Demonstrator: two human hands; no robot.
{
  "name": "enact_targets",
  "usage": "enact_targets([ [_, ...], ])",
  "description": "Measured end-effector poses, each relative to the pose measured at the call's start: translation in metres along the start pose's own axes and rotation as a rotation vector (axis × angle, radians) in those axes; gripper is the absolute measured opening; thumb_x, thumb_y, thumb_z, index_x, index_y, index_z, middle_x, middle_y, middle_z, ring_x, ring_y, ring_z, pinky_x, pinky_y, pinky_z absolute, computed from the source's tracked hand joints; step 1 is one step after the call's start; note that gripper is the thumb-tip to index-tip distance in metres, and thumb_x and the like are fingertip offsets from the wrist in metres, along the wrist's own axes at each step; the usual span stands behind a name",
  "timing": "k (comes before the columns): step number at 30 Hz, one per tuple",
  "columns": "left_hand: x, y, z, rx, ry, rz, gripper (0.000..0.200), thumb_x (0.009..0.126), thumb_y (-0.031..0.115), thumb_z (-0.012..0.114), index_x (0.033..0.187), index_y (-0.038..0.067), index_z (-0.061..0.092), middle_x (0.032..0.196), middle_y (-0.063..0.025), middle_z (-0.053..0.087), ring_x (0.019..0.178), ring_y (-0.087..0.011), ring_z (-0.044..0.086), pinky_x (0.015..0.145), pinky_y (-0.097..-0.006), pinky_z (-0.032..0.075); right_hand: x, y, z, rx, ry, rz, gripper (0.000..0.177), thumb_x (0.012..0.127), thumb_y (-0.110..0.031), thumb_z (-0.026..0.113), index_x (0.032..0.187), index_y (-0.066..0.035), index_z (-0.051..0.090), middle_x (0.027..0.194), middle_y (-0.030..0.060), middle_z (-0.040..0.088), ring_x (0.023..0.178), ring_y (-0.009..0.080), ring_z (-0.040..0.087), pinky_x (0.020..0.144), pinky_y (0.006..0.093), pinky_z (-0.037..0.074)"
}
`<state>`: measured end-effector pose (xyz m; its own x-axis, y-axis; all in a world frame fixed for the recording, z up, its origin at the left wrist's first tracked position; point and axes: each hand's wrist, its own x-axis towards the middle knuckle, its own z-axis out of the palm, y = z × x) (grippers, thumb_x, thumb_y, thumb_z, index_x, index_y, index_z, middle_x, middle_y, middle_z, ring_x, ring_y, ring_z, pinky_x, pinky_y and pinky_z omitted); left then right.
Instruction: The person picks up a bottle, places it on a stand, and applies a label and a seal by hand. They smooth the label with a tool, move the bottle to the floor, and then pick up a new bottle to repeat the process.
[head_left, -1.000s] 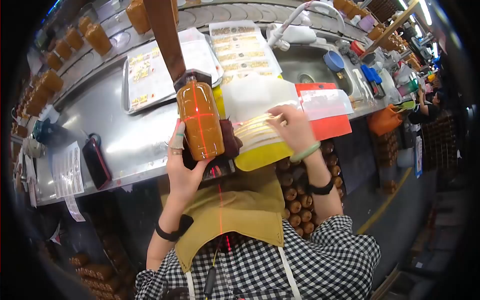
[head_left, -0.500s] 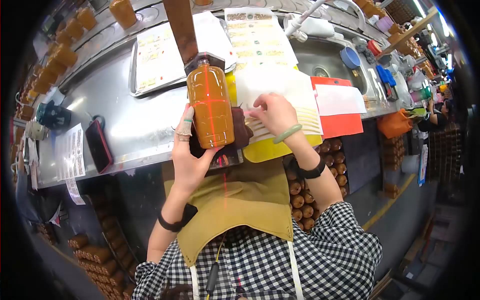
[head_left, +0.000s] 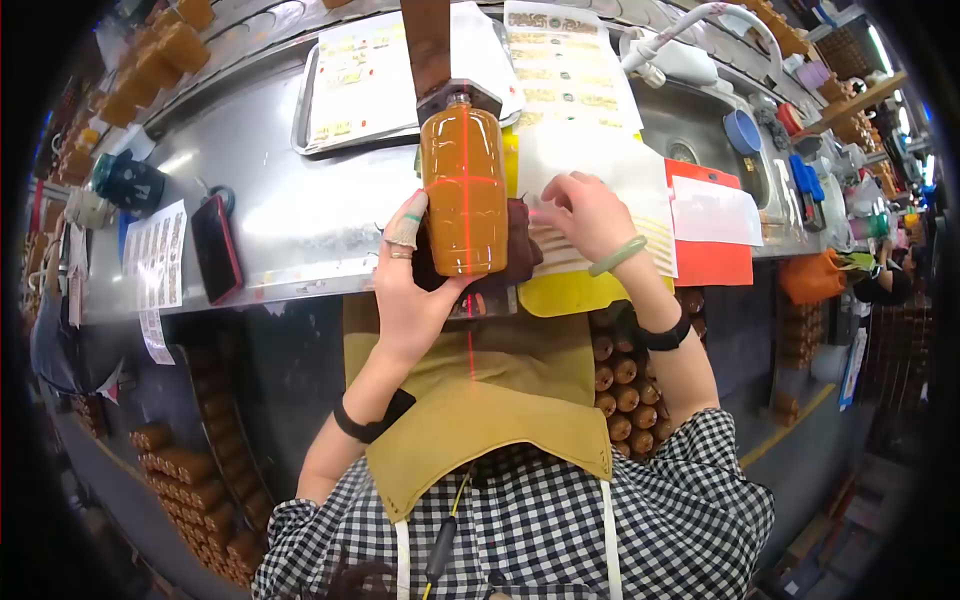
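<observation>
A glossy orange-brown bottle (head_left: 463,215) lies on a dark stand, its neck in a dark bracket (head_left: 459,97), with red laser lines crossing it. My left hand (head_left: 412,290) grips its lower left side, thumb at the base; the fingers wear rings and a fabric finger cover. Just right of the bottle, my right hand (head_left: 590,215) is closed in a pinch over a sheet with gold strips (head_left: 640,262); whatever the fingertips hold is hidden. That sheet rests on a yellow board (head_left: 570,298). A dark brown cloth (head_left: 520,240) sits between bottle and right hand.
A metal tray (head_left: 300,125) with printed sheets stands behind the bottle, beside a decal sheet (head_left: 565,75). On the left lie a phone (head_left: 217,250) and a printed sheet (head_left: 157,260). A red folder (head_left: 712,262), a faucet (head_left: 700,22) and a sink are at right.
The view has shifted, so the bench and bottle appear farther right and slightly higher. My left hand keeps its grip on the bottle; my right hand stays pinched beside it.
</observation>
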<state>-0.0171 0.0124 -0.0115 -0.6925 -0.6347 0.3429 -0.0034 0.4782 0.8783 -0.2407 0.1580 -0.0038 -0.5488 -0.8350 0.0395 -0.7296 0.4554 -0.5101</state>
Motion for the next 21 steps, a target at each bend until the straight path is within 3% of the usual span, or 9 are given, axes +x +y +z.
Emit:
enact_targets([
  [6,0.002,0.009,-0.003,0.086,0.01,0.013,0.082,0.068,0.003,0.09,0.143,0.001,0.057,0.144,-0.0154,0.059,0.121,-0.0308,0.062,0.1,-0.0401,0.052,0.004,0.013,0.009,-0.12,-0.092,-0.036,0.016,0.086,-0.017,0.075,0.096,-0.005,0.071,0.09,0.0128,0.066,0.09,0.0334,0.065,0.078,0.0432,0.053],
  [9,0.004,0.015,-0.006,0.166,0.015,0.139,0.082,0.066,0.002,0.09,0.142,0.001,0.058,0.145,-0.0145,0.059,0.12,-0.0324,0.062,0.099,-0.0402,0.053,0.005,0.022,0.008,-0.002,0.034,-0.119,0.012,0.09,-0.012,0.072,0.096,-0.002,0.068,0.088,0.0128,0.067,0.082,0.0312,0.065,0.074,0.0402,0.053],
  [11,0.004,0.013,-0.007,0.221,0.029,0.228,0.083,0.064,0.003,0.09,0.141,0.001,0.059,0.148,-0.0137,0.058,0.119,-0.0335,0.061,0.097,-0.04,0.053,0.001,0.006,-0.014,0.255,-0.007,0.036,0.01,0.095,-0.008,0.068,0.097,0.001,0.064,0.085,0.0142,0.067,0.073,0.029,0.063,0.071,0.0372,0.052],
  [12,0.006,0.016,-0.008,0.247,0.027,0.285,0.083,0.064,0.003,0.09,0.141,0.001,0.059,0.147,-0.0138,0.058,0.12,-0.0338,0.061,0.097,-0.0403,0.053,0.0,-0.006,-0.027,0.254,-0.053,0.136,0.014,0.095,-0.01,0.065,0.101,0.002,0.065,0.094,0.0208,0.071,0.091,0.039,0.068,0.082,0.0417,0.053],
  [13,0.007,0.018,-0.009,0.273,0.026,0.342,0.083,0.064,0.003,0.09,0.141,0.001,0.059,0.147,-0.014,0.058,0.12,-0.0341,0.061,0.097,-0.0407,0.053,-0.002,-0.005,-0.029,0.252,-0.053,0.135,0.014,0.095,-0.01,0.065,0.101,0.002,0.065,0.094,0.0208,0.071,0.091,0.039,0.068,0.082,0.0417,0.053],
  [15,0.005,0.018,-0.004,0.198,0.031,0.27,0.084,0.065,0.003,0.09,0.143,0.002,0.057,0.145,-0.0152,0.06,0.122,-0.035,0.06,0.097,-0.0427,0.053,-0.006,0.002,-0.033,0.202,0.087,0.06,0.015,0.095,-0.011,0.065,0.102,0.002,0.065,0.095,0.021,0.071,0.092,0.0386,0.068,0.083,0.042,0.053],
  [17,0.004,0.009,0.002,0.148,0.014,-0.066,0.086,0.07,0.001,0.089,0.148,0.004,0.052,0.145,-0.0161,0.059,0.128,-0.032,0.06,0.107,-0.0415,0.049,-0.01,0.007,-0.037,0.106,0.12,0.07,0.014,0.095,-0.011,0.065,0.101,0.002,0.066,0.095,0.021,0.07,0.091,0.0387,0.067,0.082,0.0434,0.052],
  [19,0.006,0.004,-0.002,0.151,-0.02,-0.046,0.087,0.071,0.004,0.089,0.149,0.006,0.052,0.142,-0.0169,0.061,0.127,-0.0312,0.061,0.106,-0.0407,0.049,-0.015,0.01,-0.041,-0.147,0.181,0.031,0.013,0.094,-0.011,0.067,0.097,0.001,0.067,0.094,0.0204,0.07,0.09,0.0387,0.066,0.081,0.0455,0.052],
  [21,0.003,0.007,-0.003,0.226,0.004,0.15,0.089,0.07,0.008,0.091,0.15,0.007,0.051,0.141,-0.0165,0.062,0.127,-0.0309,0.061,0.104,-0.04,0.051,-0.02,0.004,-0.047,-0.139,0.177,0.073,0.013,0.093,-0.012,0.07,0.093,0.001,0.067,0.091,0.0189,0.068,0.087,0.0362,0.066,0.079,0.0452,0.051],
])
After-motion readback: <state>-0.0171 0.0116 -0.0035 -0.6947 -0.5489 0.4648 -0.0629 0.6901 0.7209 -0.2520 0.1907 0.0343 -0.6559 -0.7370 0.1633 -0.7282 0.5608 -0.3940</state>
